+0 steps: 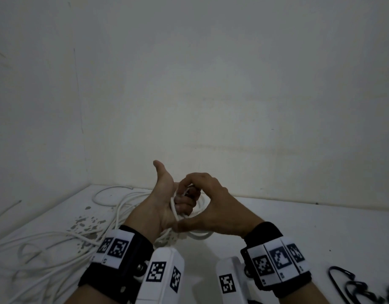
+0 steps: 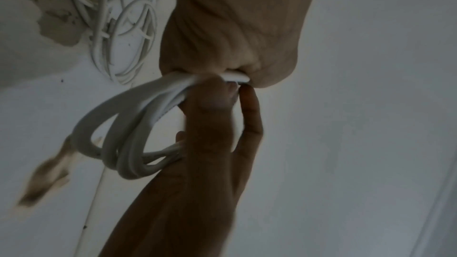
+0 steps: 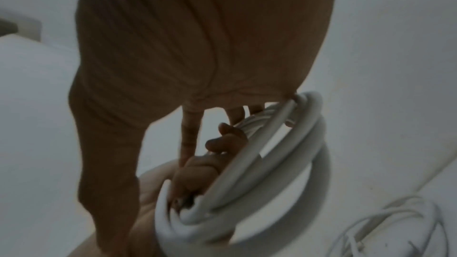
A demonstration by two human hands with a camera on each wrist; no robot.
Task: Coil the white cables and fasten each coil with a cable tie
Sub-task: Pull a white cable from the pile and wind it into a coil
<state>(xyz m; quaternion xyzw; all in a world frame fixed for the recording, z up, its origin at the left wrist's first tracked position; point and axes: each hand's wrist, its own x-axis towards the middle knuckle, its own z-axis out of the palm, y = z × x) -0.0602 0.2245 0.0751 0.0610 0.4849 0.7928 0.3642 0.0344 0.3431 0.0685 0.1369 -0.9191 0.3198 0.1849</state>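
My left hand [image 1: 167,201] holds a coil of thick white cable [image 1: 200,236] above the table, fingers curled through the loops and thumb pointing up. In the left wrist view the coil [image 2: 118,136] hangs from that palm [image 2: 235,26]. My right hand [image 1: 211,200] reaches over the coil from the right, with its fingers curled onto the top and its thumb underneath. Its thumb and forefinger [image 2: 251,108] pinch the strands by the left palm. The right wrist view shows the coil [image 3: 291,155] wrapped round the left hand's fingers [image 3: 197,179]. Something small and dark sits at the fingertips; I cannot identify it.
Loose white cables [image 1: 57,240] sprawl over the left half of the white table [image 1: 299,227], where paint is chipped. Black cable ties [image 1: 353,286] lie at the near right edge. A wall corner closes the table at the back and left.
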